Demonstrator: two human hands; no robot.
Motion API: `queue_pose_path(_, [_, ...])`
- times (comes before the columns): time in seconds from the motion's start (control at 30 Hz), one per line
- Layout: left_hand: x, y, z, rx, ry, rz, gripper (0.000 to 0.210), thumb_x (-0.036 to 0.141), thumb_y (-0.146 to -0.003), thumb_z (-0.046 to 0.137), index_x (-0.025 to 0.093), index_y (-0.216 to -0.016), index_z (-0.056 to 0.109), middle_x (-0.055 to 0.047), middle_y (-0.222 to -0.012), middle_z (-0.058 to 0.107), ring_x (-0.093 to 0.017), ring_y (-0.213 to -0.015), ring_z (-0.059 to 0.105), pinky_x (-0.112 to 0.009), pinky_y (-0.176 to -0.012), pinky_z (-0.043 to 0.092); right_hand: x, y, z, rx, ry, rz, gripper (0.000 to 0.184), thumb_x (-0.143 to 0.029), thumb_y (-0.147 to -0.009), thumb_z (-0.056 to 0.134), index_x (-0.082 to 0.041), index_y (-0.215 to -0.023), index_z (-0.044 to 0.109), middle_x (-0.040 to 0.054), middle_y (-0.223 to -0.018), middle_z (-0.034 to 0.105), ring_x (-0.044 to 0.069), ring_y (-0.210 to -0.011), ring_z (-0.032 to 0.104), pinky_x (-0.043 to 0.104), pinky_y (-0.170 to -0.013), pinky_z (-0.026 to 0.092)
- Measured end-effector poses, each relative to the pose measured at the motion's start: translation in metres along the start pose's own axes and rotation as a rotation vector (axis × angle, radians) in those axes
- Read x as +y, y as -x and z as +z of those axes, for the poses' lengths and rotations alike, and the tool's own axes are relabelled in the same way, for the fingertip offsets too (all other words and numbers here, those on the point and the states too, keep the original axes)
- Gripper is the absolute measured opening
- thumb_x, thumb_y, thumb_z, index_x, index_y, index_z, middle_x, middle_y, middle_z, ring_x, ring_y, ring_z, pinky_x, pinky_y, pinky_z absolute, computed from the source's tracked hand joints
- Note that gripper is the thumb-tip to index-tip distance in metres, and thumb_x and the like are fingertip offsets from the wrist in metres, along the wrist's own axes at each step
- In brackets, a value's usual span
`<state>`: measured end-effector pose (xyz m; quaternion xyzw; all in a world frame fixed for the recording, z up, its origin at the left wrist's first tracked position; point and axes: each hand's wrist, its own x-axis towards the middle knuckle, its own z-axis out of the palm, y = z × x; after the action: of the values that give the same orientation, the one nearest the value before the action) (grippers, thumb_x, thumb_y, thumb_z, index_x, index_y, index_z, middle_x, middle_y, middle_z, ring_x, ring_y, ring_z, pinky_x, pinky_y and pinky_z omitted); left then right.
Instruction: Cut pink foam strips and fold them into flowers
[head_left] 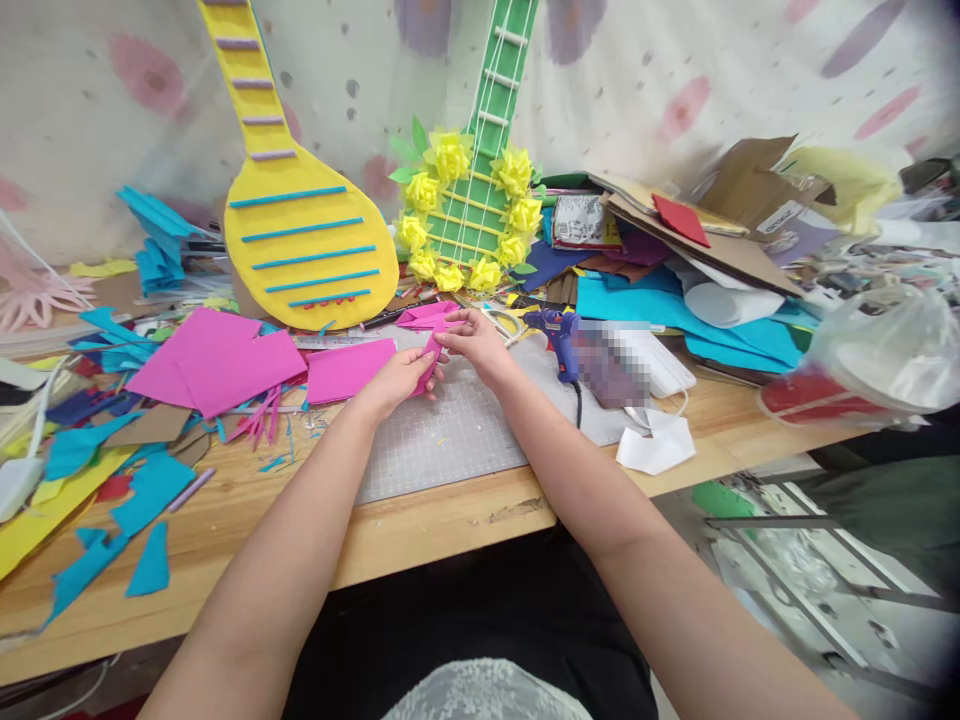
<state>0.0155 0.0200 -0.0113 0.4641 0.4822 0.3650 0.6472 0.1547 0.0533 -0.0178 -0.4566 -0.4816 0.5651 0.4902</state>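
Both my hands meet over a grey cutting mat (450, 440) on a wooden table. My left hand (401, 378) and my right hand (474, 343) pinch a small pink felt piece (430, 362) between their fingertips. More pink felt lies close by: a rectangle (346, 370) just left of my left hand, a folded scrap (427, 314) behind the hands and larger sheets (214, 365) further left. A blue glue gun (559, 340) rests to the right of my right hand. Scissors (504, 322) lie just behind that hand.
A yellow felt guitar (300, 235) and a green one ringed with yellow flowers (472, 215) lean against the back wall. Teal scraps (142, 500) litter the left. Piled cardboard and felt (697, 260) fill the right, with a plastic bag (877, 360) and white paper (658, 446) beside them.
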Motion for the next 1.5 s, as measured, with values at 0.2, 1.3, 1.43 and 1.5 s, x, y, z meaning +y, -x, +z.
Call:
queue_pose_path(0.2, [0.002,0.001,-0.003,0.020,0.022,0.022,0.013,0.020,-0.083,0.058,0.011,-0.074,0.056,0.003,-0.060,0.053,-0.005,-0.047,0.048,-0.023,-0.051,0.050,0.002,0.001,0.001,-0.073,-0.009,0.058,0.045,-0.027,-0.055,0.079,-0.019,-0.087,0.048,-0.0067,-0.059,0.058,0.007,-0.055,0.054,0.021,-0.056,0.040])
queue_pose_path(1.3, [0.001,0.003,-0.005,-0.047,0.025,-0.102,0.014,0.021,-0.082,0.059,0.011,-0.072,0.058,0.002,-0.058,0.053,-0.005,-0.047,0.048,-0.019,-0.047,0.045,0.005,0.002,-0.007,-0.167,-0.098,0.096,0.049,-0.028,-0.053,0.082,-0.018,-0.086,0.046,-0.0038,-0.063,0.064,0.008,-0.054,0.059,0.023,-0.060,0.049])
queue_pose_path(1.43, [0.001,0.003,-0.010,-0.120,0.053,-0.101,0.016,0.026,-0.080,0.062,0.011,-0.076,0.062,0.005,-0.053,0.044,-0.003,-0.043,0.039,-0.019,-0.046,0.044,0.007,0.000,-0.007,-0.144,-0.090,0.088,0.049,-0.027,-0.053,0.082,-0.018,-0.086,0.047,-0.0046,-0.061,0.064,0.007,-0.052,0.058,0.023,-0.059,0.048])
queue_pose_path(1.5, [0.001,0.003,-0.012,-0.161,0.070,-0.101,0.018,0.029,-0.078,0.065,0.011,-0.079,0.064,0.006,-0.054,0.042,-0.002,-0.042,0.036,-0.020,-0.048,0.044,0.007,0.000,-0.007,-0.139,-0.090,0.083,0.048,-0.026,-0.053,0.082,-0.018,-0.086,0.047,-0.0046,-0.061,0.064,0.007,-0.052,0.057,0.023,-0.058,0.048])
